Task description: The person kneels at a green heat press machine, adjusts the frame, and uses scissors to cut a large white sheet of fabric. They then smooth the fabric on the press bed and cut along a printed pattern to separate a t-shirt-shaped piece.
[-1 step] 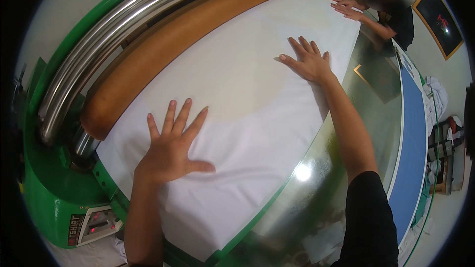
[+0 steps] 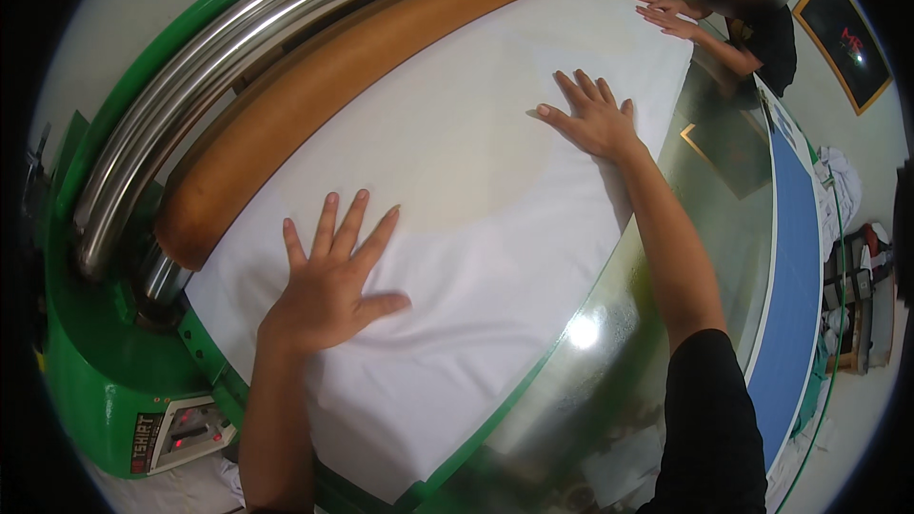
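A person's left hand [image 2: 324,300] and right hand [image 2: 598,126], both palm down, fingers spread and pinching nothing, rest on a white cloth [image 2: 466,152] laid out alongside the brown roller [image 2: 405,29], the left toward its near end, the right by the cloth's edge opposite it. A co-worker's hands [image 2: 669,24] lie on the cloth near the roller's far end. The step in hand looks like smoothing, and the next move seems to call for easing out creases on the side away from the roller
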`<control>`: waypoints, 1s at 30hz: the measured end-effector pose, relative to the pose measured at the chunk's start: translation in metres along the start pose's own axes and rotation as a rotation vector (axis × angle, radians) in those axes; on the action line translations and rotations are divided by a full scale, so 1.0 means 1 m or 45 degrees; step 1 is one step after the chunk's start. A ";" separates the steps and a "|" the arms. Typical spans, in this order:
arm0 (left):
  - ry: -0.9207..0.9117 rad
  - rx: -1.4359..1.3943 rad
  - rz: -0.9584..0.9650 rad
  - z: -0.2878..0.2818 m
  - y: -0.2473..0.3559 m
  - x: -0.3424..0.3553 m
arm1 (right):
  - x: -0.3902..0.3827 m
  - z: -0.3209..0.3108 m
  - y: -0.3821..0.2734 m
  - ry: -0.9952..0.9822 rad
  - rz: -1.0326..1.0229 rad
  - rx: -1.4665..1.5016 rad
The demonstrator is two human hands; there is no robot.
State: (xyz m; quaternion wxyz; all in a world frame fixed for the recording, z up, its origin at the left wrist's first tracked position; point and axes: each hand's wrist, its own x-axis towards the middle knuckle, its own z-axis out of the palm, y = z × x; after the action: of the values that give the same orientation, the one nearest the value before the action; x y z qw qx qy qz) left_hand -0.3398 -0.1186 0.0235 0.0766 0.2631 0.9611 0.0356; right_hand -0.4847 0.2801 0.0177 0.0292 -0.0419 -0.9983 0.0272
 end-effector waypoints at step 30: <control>0.002 -0.166 -0.058 -0.010 -0.002 0.001 | 0.015 0.001 -0.009 0.005 -0.009 -0.056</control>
State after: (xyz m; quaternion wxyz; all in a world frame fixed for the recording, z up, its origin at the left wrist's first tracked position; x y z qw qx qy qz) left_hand -0.3438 -0.1203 0.0331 0.0936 0.2356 0.9625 0.0967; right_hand -0.4999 0.2719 0.0184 0.0303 -0.0389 -0.9988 0.0049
